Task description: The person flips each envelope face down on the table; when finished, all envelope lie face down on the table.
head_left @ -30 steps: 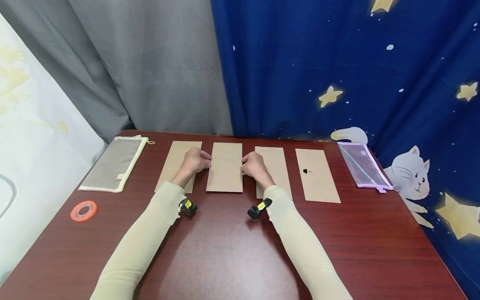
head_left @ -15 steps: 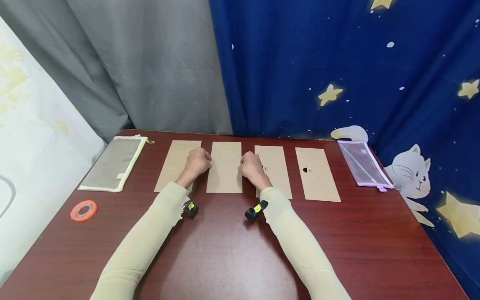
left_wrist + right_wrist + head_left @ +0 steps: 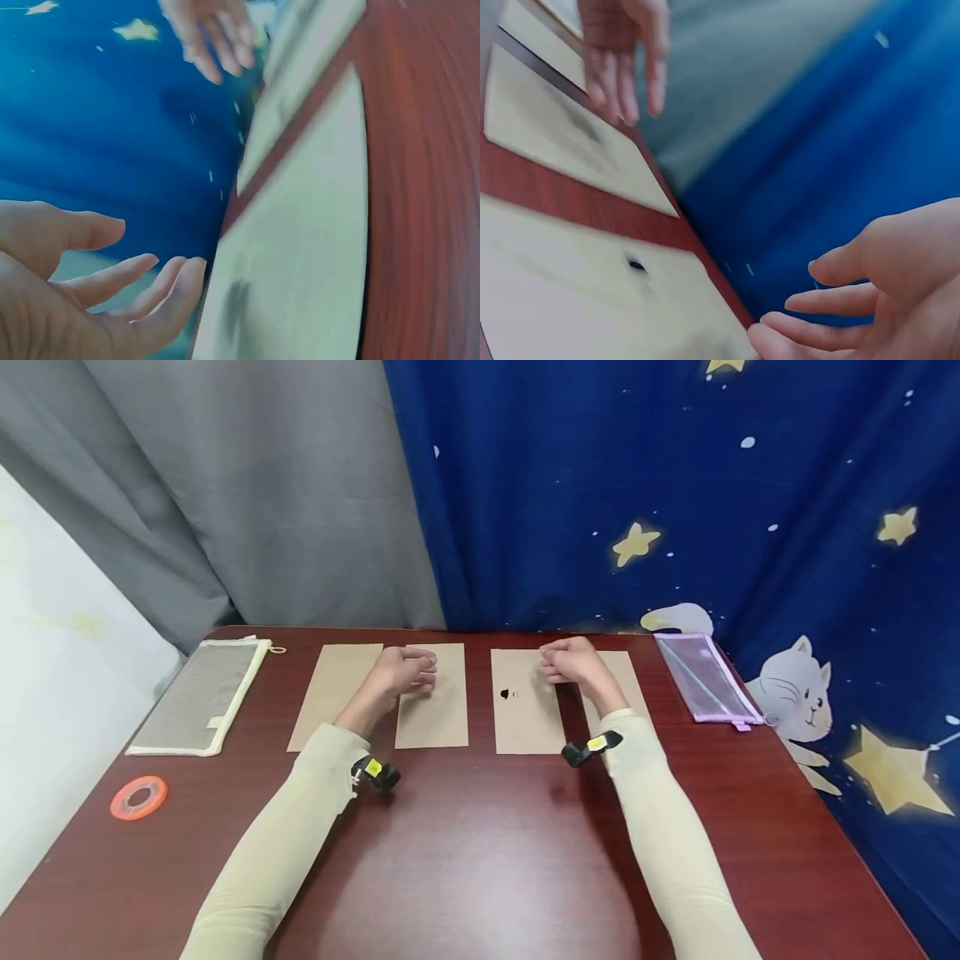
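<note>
Several tan paper rectangles lie in a row on the dark red table. My left hand (image 3: 397,677) hovers between the leftmost paper (image 3: 333,693) and the second paper (image 3: 435,710), fingers loosely bent with nothing in them. Over the right edge of the third paper (image 3: 525,718), which bears a small black mark (image 3: 504,694), hangs my right hand (image 3: 577,662), its fingers relaxed and holding nothing. The rightmost paper (image 3: 628,681) is partly covered by my right hand and sleeve. Both wrist views show gaps between fingers and thumb, with blurred hand shadows on the papers.
A cream-edged mesh zip pouch (image 3: 198,693) lies at the table's left, with an orange ring-shaped roll (image 3: 120,804) nearer me. At the right edge lies a purple mesh zip pouch (image 3: 705,681). Grey curtain (image 3: 300,510) and blue starry curtain (image 3: 525,510) hang behind the table.
Both hands have come away from the second paper's sides and their fingers have loosened. My right hand has moved right across the third paper, uncovering its black mark. The head view has shifted slightly.
</note>
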Demonstrator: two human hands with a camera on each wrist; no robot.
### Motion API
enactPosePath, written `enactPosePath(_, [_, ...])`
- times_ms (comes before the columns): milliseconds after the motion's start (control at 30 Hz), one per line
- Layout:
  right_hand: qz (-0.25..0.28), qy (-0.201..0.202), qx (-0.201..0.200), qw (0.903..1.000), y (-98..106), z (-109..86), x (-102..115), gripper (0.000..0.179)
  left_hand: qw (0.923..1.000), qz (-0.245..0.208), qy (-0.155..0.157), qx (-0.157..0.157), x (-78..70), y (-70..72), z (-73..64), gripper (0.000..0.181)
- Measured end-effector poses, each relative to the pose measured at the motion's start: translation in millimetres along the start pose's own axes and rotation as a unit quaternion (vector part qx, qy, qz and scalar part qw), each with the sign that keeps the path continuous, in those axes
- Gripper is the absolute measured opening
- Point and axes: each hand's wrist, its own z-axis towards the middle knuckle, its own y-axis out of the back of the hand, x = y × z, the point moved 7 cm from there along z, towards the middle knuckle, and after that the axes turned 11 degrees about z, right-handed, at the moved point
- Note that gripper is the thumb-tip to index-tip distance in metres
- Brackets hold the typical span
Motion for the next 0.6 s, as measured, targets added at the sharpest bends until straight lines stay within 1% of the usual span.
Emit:
enactPosePath(67, [0.032,-0.024,0.012,0.9991,18.4,0.7,-10.2,0.043,0.9972,-0.057,0.022,0.044,-3.3,-16.6,3.1,0.042])
enactPosePath(100, [0.045,-0.035,0.017,0.9982,26.0,0.5,-15.3,0.045,0.9948,-0.075,0.029,0.063,-4.9,-24.7,4.5,0.044])
enactPosePath(200, [0.085,-0.068,0.037,0.9933,38.1,0.9,-28.8,0.048,0.9873,-0.117,0.051,0.095,-5.5,-43.2,8.1,0.048])
enactPosePath(300, [0.131,-0.097,0.040,0.9858,46.8,1.5,-42.4,0.047,0.9814,-0.144,0.069,0.105,-5.5,-58.7,12.1,0.049])
enactPosePath(400, [0.164,-0.109,0.038,0.9796,54.4,1.2,-52.4,0.046,0.9768,-0.165,0.086,0.107,-6.7,-70.3,16.3,0.049])
enactPosePath(467, [0.175,-0.112,0.043,0.9772,53.3,2.9,-55.2,0.047,0.9743,-0.177,0.092,0.104,-6.5,-72.3,17.6,0.048])
enactPosePath(600, [0.179,-0.117,0.048,0.9757,48.4,4.8,-54.8,0.050,0.9701,-0.200,0.093,0.102,-7.0,-74.7,20.6,0.047])
